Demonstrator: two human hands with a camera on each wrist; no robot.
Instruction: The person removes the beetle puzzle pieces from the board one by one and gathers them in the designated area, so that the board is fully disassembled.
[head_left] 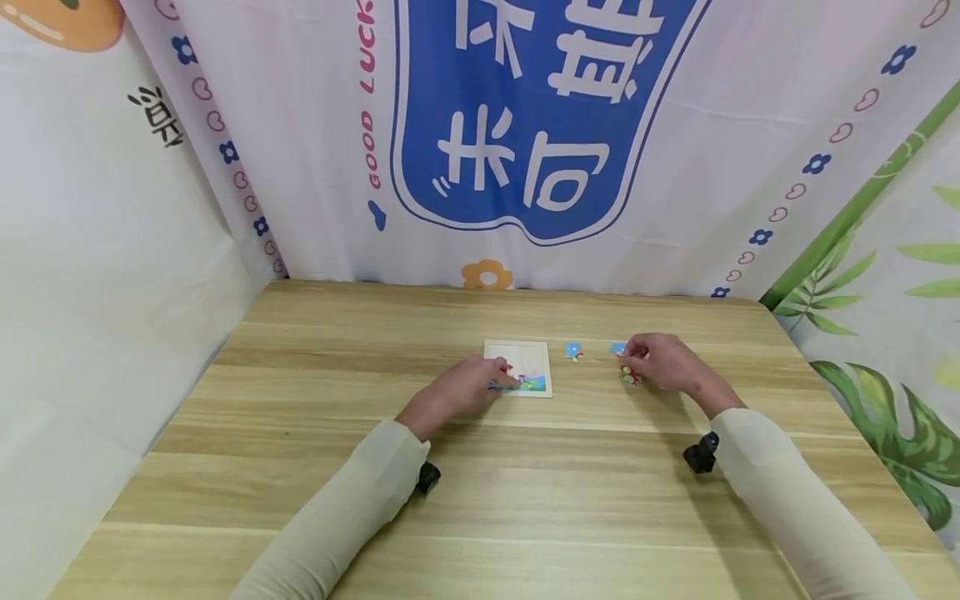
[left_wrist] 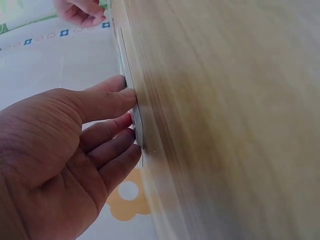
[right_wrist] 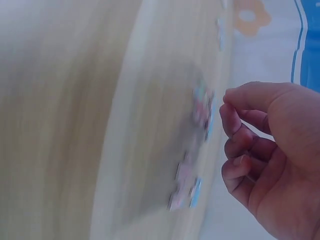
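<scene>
A small white-framed jigsaw board [head_left: 551,383] lies on the wooden table, its lower part filled with colourful pieces. My left hand [head_left: 476,383] rests on the board's left side, fingertips touching it. Seen from the left wrist, thumb and fingertips meet the board's edge and face, fingers fairly relaxed. My right hand [head_left: 667,362] hovers over loose puzzle pieces to the right of the board, including a red-green piece [head_left: 630,377] and a blue one [head_left: 617,347]. In the right wrist view its fingers [right_wrist: 237,167] bend loosely, thumb near the index finger, with nothing visible between them.
Another blue puzzle piece [head_left: 573,350] lies between the board and my right hand. Pink pieces [right_wrist: 182,180] sit under the right hand, blurred in its wrist view. A printed curtain [head_left: 322,208] hangs along the table's back edge.
</scene>
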